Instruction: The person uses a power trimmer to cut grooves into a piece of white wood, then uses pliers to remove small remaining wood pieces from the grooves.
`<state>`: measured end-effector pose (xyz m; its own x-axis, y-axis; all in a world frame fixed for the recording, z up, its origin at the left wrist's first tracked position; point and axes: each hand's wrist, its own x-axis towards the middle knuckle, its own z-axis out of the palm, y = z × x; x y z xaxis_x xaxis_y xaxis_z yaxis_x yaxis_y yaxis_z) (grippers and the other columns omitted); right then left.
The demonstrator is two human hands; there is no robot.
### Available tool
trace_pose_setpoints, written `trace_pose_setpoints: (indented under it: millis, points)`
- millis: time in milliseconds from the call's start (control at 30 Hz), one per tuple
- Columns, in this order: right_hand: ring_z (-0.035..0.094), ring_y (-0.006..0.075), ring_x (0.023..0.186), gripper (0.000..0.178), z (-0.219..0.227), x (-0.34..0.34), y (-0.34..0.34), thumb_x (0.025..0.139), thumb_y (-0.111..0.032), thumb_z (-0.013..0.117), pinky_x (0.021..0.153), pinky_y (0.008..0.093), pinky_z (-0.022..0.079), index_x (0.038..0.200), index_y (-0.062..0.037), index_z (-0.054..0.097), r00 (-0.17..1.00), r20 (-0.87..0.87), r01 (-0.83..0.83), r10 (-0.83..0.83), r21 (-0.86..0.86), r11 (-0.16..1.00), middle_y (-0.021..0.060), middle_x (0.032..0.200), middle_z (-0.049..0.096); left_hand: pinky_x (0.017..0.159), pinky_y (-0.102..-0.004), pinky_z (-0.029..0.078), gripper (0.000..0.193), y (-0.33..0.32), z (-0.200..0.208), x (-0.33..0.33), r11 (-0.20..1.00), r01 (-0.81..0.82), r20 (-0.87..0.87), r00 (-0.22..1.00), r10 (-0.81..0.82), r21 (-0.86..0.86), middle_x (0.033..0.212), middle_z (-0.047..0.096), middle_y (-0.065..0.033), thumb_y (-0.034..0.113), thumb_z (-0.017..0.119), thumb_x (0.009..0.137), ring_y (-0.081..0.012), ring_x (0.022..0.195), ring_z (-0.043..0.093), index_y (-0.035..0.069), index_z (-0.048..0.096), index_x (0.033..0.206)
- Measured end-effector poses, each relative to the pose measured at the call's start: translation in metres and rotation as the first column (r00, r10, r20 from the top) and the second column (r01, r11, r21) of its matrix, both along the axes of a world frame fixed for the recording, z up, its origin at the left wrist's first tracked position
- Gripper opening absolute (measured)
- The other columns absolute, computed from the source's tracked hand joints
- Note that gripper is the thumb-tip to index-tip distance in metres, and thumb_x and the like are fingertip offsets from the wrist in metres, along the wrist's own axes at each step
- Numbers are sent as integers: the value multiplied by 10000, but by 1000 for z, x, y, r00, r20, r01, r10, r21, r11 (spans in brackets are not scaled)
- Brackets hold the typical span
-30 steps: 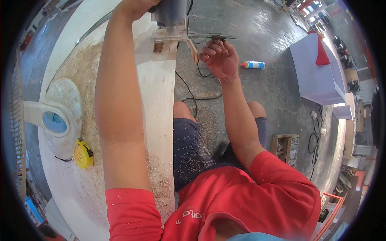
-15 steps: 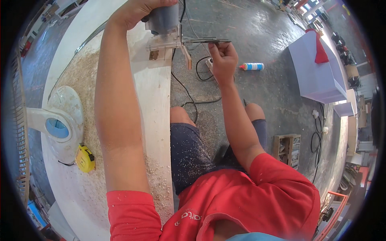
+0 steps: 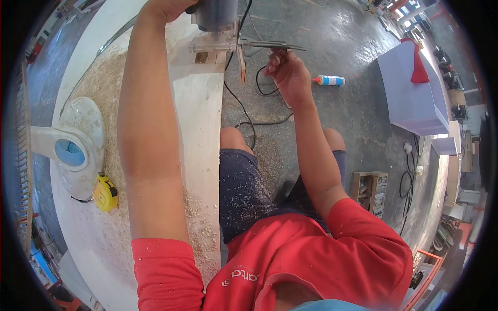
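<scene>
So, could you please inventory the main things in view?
Cylindrical power tool: 1, dark grey, top edge
Thin flat bars: count unclear, grey, right of tool
Flat table: 1, off-white, left
Boxy tape measure: 1, yellow, on table
Round ringed object: 1, white, on table
Slim bottle: 1, white and blue, floor
Boxy cabinet: 1, white, floor, right
Cloth-like strip: 1, red, on cabinet
Open crate: 1, brown, floor, right
Left hand: 1, bare, by tool
Right hand: 1, bare, at bars

At the frame's top edge, the left hand (image 3: 171,7) and tool (image 3: 217,16) are cut off, leaving the grip unseen.
</scene>
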<state>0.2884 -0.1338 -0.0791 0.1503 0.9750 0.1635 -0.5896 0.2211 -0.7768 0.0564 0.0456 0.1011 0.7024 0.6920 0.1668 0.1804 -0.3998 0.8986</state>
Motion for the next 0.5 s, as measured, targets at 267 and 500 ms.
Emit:
trace_pose_setpoints:
  millis: [267,500]
  points:
    - [589,162,768,180,-6,-16,14,962,-146,735,718,347,517,1017,-66,584,886,174,418,-431,106,902,27,881,619,497,-271,328,556,5,-1,-4,1000,-16,-22,1000,16,-4,796,579,36,537,836,782,-84,596,462,104,662,1083]
    - [582,202,747,214,15,3,-12,935,-148,759,724,352,513,979,-19,594,55,720,591,-691,534,604,62,851,606,554,-275,338,541,13,-9,-1,1000,20,40,999,-21,9,794,594,24,543,846,776,-111,665,493,107,695,1058]
